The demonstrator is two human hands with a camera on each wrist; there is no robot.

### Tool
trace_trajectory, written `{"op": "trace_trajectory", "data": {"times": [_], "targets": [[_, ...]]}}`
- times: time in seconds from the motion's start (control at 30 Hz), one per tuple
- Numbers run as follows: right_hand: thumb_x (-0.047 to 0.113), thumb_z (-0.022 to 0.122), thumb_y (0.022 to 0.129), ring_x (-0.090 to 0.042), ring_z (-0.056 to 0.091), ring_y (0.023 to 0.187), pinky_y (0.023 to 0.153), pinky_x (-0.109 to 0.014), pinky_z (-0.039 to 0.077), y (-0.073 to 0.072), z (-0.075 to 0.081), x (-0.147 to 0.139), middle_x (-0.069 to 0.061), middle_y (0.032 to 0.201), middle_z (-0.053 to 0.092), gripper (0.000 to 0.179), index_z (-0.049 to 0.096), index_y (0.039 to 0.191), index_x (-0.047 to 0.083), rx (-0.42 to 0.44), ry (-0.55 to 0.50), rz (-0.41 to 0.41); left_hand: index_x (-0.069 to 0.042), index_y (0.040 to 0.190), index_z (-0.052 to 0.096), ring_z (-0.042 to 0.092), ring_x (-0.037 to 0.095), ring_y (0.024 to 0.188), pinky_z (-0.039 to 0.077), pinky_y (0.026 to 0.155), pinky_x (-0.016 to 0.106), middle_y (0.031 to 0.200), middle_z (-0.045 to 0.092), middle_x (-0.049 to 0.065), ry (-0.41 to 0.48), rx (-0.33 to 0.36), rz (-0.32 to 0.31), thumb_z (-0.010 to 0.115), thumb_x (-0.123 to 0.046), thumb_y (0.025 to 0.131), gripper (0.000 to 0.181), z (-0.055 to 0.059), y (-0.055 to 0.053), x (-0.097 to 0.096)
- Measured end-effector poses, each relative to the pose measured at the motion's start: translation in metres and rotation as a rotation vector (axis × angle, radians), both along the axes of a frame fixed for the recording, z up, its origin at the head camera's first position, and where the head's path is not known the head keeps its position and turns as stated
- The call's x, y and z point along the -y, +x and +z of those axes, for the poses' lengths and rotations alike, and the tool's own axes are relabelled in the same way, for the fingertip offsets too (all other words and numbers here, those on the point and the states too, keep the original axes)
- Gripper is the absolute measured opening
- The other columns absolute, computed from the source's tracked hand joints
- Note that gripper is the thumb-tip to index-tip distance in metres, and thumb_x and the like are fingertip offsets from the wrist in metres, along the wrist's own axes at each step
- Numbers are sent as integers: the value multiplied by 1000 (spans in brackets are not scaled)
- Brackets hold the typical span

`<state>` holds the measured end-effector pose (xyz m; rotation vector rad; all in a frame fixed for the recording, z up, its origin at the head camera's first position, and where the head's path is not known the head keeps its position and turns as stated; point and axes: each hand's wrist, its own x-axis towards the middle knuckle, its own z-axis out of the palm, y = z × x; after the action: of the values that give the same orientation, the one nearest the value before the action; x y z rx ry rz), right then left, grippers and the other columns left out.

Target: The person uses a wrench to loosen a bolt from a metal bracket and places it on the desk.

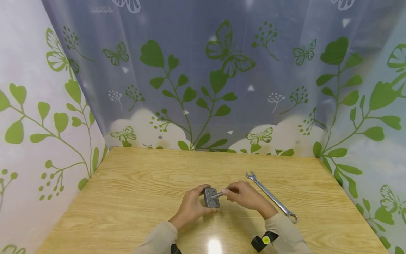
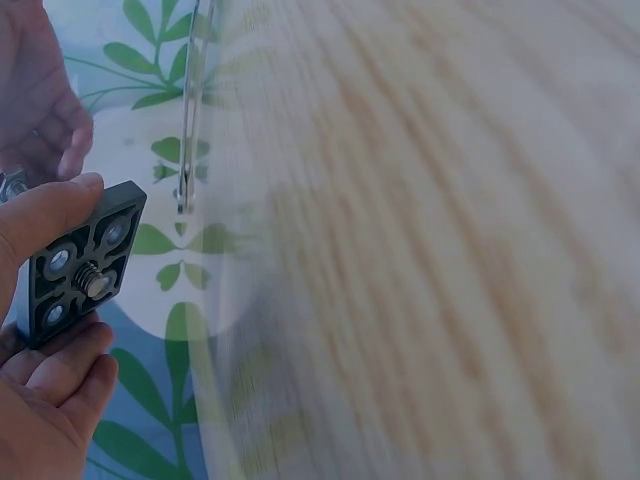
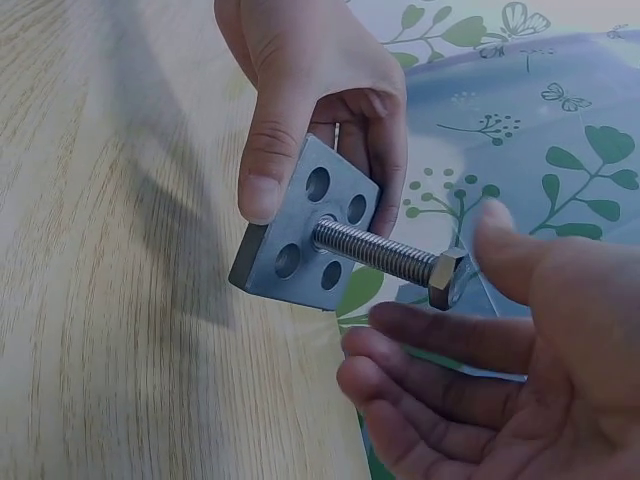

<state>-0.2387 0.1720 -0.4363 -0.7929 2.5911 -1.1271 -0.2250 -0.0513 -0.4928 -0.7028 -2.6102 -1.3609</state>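
A square dark-grey metal plate (image 1: 208, 202) with holes near its corners is held by its edges in my left hand (image 1: 191, 205), thumb on one side and fingers on the other. Through its centre runs a silver hex bolt (image 3: 378, 248), whose threaded tip (image 2: 97, 284) pokes out of the ribbed reverse face. Most of the thread and the hex head stand out toward my right hand (image 1: 246, 196). In the right wrist view the thumb and loosely bent fingers are spread around the bolt head (image 3: 447, 279), with a gap showing between fingers and head.
On the wooden table (image 1: 152, 173), a combination wrench (image 1: 272, 197) lies slantwise to the right of my right hand. A leaf-and-butterfly patterned curtain (image 1: 190, 88) encloses the table at the back and both sides. A black strap with a small device (image 1: 259, 243) sits on my right wrist.
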Motion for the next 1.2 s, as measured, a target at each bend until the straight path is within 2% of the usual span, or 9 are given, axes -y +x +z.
{"op": "trace_trajectory", "data": {"times": [0.13,0.33,0.43,0.57,0.67,0.77,1.03,1.2], "targets": [[39,42,102,-24,63,65,58,-27,53,0,-1,0,-7,70,66,50,71,86,1,41,-21,-36,0,126,56,64,29,109,53,93,41,118,66,12,0,7,2,89,-20,65,73,2,0,-1],[38,45,102,-26,61,59,51,-27,48,1,1,3,-4,63,62,48,69,78,4,53,-14,-50,-1,127,55,63,27,110,52,95,40,119,66,10,-10,23,4,89,-23,66,73,3,0,-1],[32,51,100,-23,61,62,52,-27,49,1,3,3,-3,68,62,35,69,86,5,44,-6,-26,-1,127,55,63,28,110,52,94,40,119,66,10,-10,24,4,89,-22,66,73,2,0,-1],[19,62,94,-17,64,75,63,-25,54,1,4,1,-2,86,68,18,70,102,5,-20,-4,12,0,127,55,63,30,110,53,93,41,119,65,13,-8,17,-3,89,-20,66,72,0,0,-1],[9,67,89,-14,65,85,73,-25,55,1,5,1,-2,98,69,18,71,106,7,-52,-26,36,1,126,55,63,31,110,53,93,40,120,65,15,-11,12,-7,89,-19,66,72,-1,0,-1],[4,68,87,-15,63,88,75,-26,55,2,6,0,-3,99,68,19,72,106,8,-55,-52,44,1,127,55,63,31,110,53,93,39,120,65,15,-9,19,-6,89,-19,66,73,-1,0,-1],[5,69,86,-14,62,85,72,-27,55,2,5,1,-2,96,68,22,72,108,8,-64,-51,40,0,127,55,63,30,110,53,93,40,119,65,14,-8,19,-1,89,-19,66,72,0,0,-1],[21,68,90,-13,64,80,67,-25,54,1,2,1,-7,95,69,30,67,115,6,-54,-4,31,1,126,55,64,31,109,54,92,40,119,65,14,-10,9,-5,89,-17,66,71,-2,0,0]]}}
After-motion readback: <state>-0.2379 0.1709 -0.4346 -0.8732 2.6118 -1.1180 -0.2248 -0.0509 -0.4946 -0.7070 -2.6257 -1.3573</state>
